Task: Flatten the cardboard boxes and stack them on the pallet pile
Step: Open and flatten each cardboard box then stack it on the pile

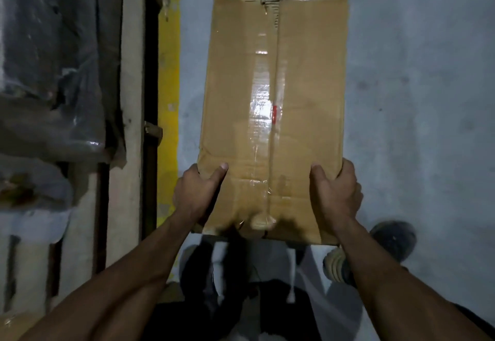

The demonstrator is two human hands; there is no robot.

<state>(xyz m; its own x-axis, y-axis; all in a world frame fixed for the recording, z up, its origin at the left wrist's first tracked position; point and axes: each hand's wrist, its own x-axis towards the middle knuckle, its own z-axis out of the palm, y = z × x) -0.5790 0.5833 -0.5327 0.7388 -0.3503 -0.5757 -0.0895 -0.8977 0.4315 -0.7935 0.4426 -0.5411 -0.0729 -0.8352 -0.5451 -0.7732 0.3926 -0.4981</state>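
The taped cardboard box [273, 116] is held up over the grey floor [417, 73], left hand [197, 193] and right hand [336, 193] both gripping its near corners, thumbs on top; it looks light but stiff, tape probably slick, so edges seem the best hold

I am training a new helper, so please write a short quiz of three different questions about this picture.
1. True or false: both hands hold the cardboard box.
2. What colour is the stripe on the floor left of the box?
A. red
B. yellow
C. green
3. What shiny strip runs along the middle of the box?

Key:
1. True: the left hand and the right hand grip its near corners.
2. B.
3. Clear tape.
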